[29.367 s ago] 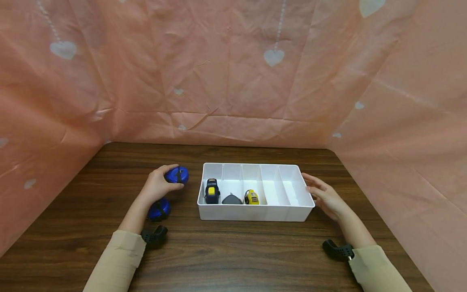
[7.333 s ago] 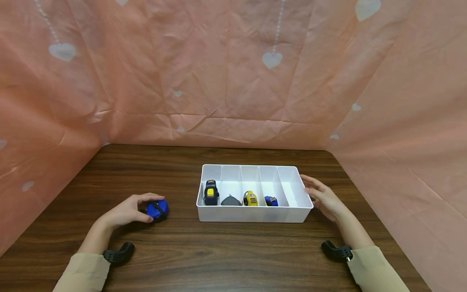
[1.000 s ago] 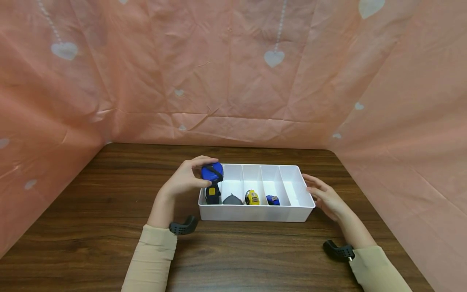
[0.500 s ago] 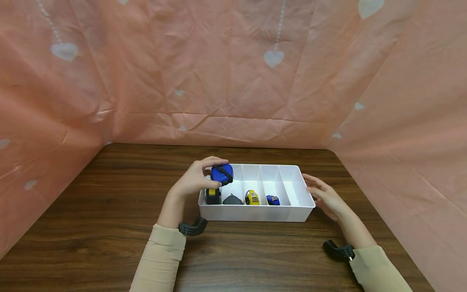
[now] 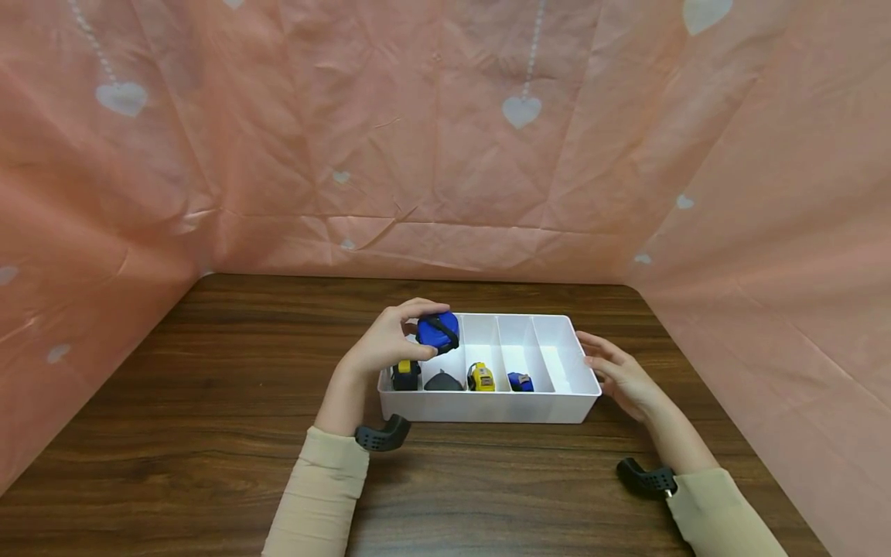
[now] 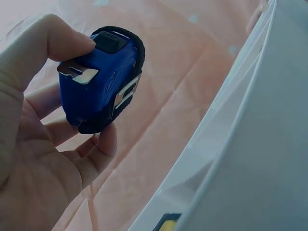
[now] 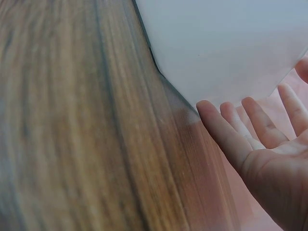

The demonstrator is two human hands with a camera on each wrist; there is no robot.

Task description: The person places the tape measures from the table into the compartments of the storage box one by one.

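Two hands, left [image 5: 383, 344] gripping rounded blue tape measure [image 5: 438, 332], white plastic tray [image 5: 487, 406].

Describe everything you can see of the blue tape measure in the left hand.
The blue tape measure is a small, rounded case of blue plastic with a black band around its edge, a silver metal clip on one face and a black button on top, seen best from the left wrist. The left hand pinches it between thumb and fingers, lifted clear above the left end of the white divided tray, over the second compartment. Nothing else touches it.

Black-yellow tape measure [image 5: 405, 375] half hidden
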